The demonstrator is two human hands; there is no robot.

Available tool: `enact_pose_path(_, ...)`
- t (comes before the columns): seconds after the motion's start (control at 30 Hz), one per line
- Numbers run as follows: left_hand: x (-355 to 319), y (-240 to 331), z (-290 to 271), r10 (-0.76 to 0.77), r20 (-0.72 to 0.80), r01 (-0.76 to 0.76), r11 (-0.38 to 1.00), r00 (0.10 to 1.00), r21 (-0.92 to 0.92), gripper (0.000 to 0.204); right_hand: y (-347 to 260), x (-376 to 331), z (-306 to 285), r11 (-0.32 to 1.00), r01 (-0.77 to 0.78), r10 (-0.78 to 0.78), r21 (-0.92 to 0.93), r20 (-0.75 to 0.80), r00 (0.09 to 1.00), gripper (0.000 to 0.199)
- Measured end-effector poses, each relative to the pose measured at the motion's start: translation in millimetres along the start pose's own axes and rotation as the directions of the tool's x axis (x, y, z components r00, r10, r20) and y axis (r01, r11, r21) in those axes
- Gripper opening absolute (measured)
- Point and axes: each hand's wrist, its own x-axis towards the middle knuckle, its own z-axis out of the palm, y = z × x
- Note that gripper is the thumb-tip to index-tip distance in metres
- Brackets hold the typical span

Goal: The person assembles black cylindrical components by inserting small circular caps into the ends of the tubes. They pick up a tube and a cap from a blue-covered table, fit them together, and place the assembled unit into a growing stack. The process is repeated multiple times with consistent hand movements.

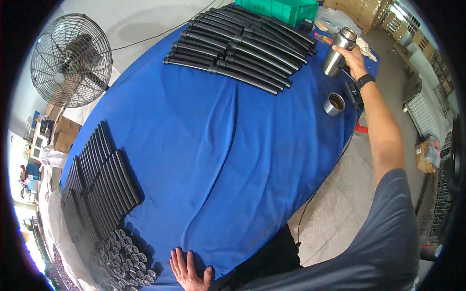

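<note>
Right hand (350, 57) closed around a steel flask (339, 52), held upright at about one o'clock over the far corner of the bench (218, 160); steel cup (334, 104) standing just below it at two o'clock, near the bench's right edge, dark liquid inside. Left hand (187, 269) open, palm flat on the blue cloth at six o'clock, close to the near edge. Looks like the pouring step or just around it; setting the flask down calls for a steady upright placement clear of the cup, which sits close enough to the edge to be knocked off. Black tubes in rows (242, 43) at twelve o'clock, more black tubes (99, 179) and short black caps (126, 257) from eight to seven o'clock. Wide bare cloth through the middle, ample room there; fan (72, 59) well apart at ten o'clock; green crate (284, 8) beyond the far tubes
</note>
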Motion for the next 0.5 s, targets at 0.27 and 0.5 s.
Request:
enact_pose_path(0.27, -1, 6, 3, -0.024, -0.016, 0.024, 1.000, 1.000, 0.004, 0.076, -39, -73, -3, 0.998, 0.049, -0.052, 0.026, 0.109, 0.993, 0.070)
enact_pose_path(0.5, -14, -4, -1, -0.098, -0.038, 0.098, 0.995, 0.994, 0.004, 0.074, -63, -120, 11, 0.951, -0.075, -0.036, 0.300, 0.348, 0.937, 0.034)
